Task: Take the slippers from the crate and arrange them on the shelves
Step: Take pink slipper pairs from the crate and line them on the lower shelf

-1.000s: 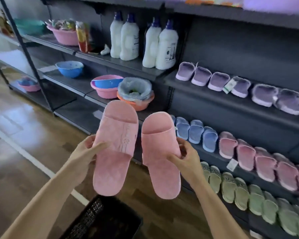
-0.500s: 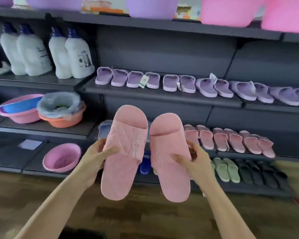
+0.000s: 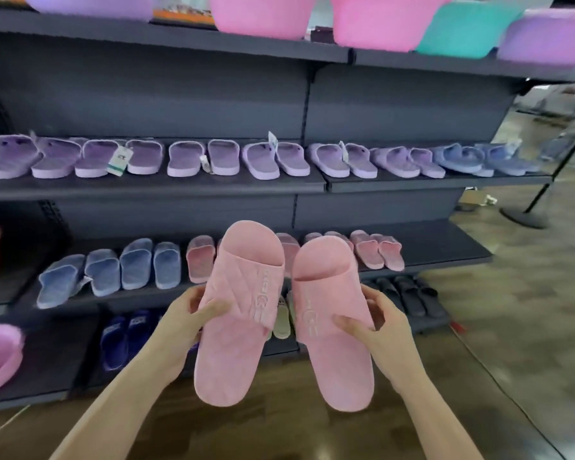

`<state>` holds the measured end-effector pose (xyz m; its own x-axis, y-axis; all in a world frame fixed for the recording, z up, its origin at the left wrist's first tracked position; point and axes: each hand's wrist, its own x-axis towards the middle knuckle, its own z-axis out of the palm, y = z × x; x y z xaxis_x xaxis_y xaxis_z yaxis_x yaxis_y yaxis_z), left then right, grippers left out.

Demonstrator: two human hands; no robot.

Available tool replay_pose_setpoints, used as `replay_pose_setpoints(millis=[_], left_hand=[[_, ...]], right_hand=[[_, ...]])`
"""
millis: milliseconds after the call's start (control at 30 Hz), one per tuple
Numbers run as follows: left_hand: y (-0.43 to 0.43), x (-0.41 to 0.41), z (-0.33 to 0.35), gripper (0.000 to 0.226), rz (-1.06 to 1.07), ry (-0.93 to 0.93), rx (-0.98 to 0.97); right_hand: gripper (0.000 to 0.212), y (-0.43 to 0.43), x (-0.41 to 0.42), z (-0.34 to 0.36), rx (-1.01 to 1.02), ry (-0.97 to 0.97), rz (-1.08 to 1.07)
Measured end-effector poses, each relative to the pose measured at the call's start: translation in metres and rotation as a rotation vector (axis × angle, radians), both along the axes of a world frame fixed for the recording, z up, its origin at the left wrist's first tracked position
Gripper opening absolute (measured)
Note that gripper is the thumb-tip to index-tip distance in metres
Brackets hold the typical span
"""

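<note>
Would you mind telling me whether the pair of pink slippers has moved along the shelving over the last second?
Yes. The pair of pink slippers moved rightward along the shelving: from before the basins and blue slippers to before the shelved pink slippers.

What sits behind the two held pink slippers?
Behind the pink slippers is the middle shelf with a row of pink slippers; the row's middle stretch is covered.

Soft even light, blurred edges

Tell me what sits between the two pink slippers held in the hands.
In the head view, a narrow gap separates the left pink slipper from the right pink slipper; through it shows a beige slipper on the lower shelf.
</note>
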<state>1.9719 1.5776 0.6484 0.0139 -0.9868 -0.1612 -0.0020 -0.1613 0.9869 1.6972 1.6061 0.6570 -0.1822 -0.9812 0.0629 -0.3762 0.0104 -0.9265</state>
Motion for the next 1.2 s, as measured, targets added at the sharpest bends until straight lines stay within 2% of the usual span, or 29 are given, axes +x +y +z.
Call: replay_pose_setpoints(millis=[133, 267, 300, 400, 433, 500, 633, 733, 833, 967, 1200], left_hand=[[-0.035, -0.039, -0.002, 0.033, -0.030, -0.051, 0.023], [-0.076, -0.076, 0.001, 0.019, -0.090, -0.013, 0.033], [-0.088, -0.085, 0.002, 0.025, -0.115, 0.000, 0.031], [-0.125, -0.109, 0.004, 0.075, -0.209, -0.006, 0.039], [-0.138, -0.117, 0.005, 0.079, -0.226, 0.009, 0.046], [-0.162, -0.135, 0.006, 0.079, -0.258, 0.045, 0.061], [-0.202, -0.178, 0.006, 0.062, -0.323, 0.086, 0.081], [-0.221, -0.211, 0.004, 0.078, -0.344, 0.085, 0.098], [-0.232, -0.245, 0.002, 0.075, -0.359, 0.047, 0.087], [-0.242, -0.296, -0.007, 0.085, -0.339, 0.084, 0.113], [-0.236, -0.414, -0.020, 0.093, -0.281, 0.136, 0.182]], right_hand=[[0.059, -0.017, -0.043, -0.012, 0.021, -0.025, -0.081], [0.061, -0.052, -0.080, -0.021, 0.043, -0.013, -0.136], [0.059, -0.062, -0.088, -0.022, 0.043, -0.010, -0.145], [0.054, -0.094, -0.109, -0.020, 0.044, -0.026, -0.170], [0.053, -0.105, -0.116, -0.018, 0.047, -0.029, -0.181], [0.052, -0.123, -0.129, -0.014, 0.056, -0.027, -0.201], [0.056, -0.147, -0.161, -0.010, 0.050, -0.039, -0.254], [0.063, -0.157, -0.191, -0.012, 0.053, -0.031, -0.293], [0.063, -0.166, -0.223, -0.019, 0.060, -0.030, -0.314], [0.052, -0.182, -0.274, -0.023, 0.067, -0.029, -0.289], [0.055, -0.192, -0.396, -0.029, 0.071, -0.017, -0.210]])
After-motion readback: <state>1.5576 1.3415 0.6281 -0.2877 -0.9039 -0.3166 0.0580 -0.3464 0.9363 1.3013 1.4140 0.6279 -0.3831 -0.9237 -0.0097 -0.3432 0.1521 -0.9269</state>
